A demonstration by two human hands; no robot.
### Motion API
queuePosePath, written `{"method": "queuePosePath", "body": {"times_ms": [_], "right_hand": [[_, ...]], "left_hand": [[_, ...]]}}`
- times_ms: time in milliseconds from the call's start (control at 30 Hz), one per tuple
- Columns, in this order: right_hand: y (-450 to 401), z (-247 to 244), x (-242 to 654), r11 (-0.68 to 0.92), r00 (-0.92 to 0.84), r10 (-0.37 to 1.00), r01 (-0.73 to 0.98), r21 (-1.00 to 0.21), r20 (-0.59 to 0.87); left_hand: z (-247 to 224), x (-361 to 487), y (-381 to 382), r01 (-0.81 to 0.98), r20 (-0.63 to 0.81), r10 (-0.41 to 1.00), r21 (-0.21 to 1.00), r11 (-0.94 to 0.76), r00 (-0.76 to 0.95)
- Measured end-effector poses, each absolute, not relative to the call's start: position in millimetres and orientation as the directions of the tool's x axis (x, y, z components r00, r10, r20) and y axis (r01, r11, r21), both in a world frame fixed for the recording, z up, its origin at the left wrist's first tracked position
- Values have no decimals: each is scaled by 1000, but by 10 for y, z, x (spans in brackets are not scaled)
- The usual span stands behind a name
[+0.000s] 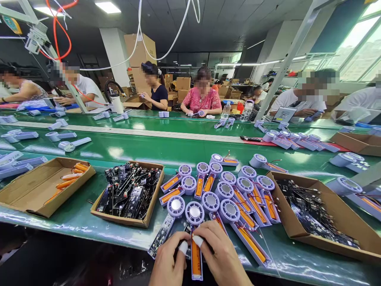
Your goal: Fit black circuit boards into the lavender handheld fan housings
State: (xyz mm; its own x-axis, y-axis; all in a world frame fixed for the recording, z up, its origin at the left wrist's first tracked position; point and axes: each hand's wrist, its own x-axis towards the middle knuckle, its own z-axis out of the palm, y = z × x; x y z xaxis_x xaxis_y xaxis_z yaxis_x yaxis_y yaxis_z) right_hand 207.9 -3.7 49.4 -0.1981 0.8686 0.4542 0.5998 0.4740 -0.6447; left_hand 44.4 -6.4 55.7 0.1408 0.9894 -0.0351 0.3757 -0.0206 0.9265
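A purple handheld fan [194,213] lies in front of me, its handle uncovered and an orange battery [196,258] inside. My left hand [171,256] is closed at the left of the fan's neck, pinching a mostly hidden black circuit board [187,229]. From the right, my right hand [220,252] is closed over the neck; its fingertips hide what they pinch. White covers sit on both thumbs. Beside my left hand, another fan [176,206] has a circuit board [161,237] along its handle. Several fans with exposed batteries [250,234] lie to the right.
Cardboard trays of circuit boards stand left [153,202] and right [293,226]. Another tray [26,190] at far left holds orange batteries [67,183]. Beyond is a green conveyor belt [143,147] carrying fans. Several co-workers sit across it, including a person in a pink top [190,97].
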Motion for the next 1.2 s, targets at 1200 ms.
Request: {"method": "queuePosePath", "body": {"times_ms": [1200], "right_hand": [[-31,500,2103,261,-54,960,536,-803,276]], "left_hand": [[505,328,-28,264,-48,983,965,-1,178]]}}
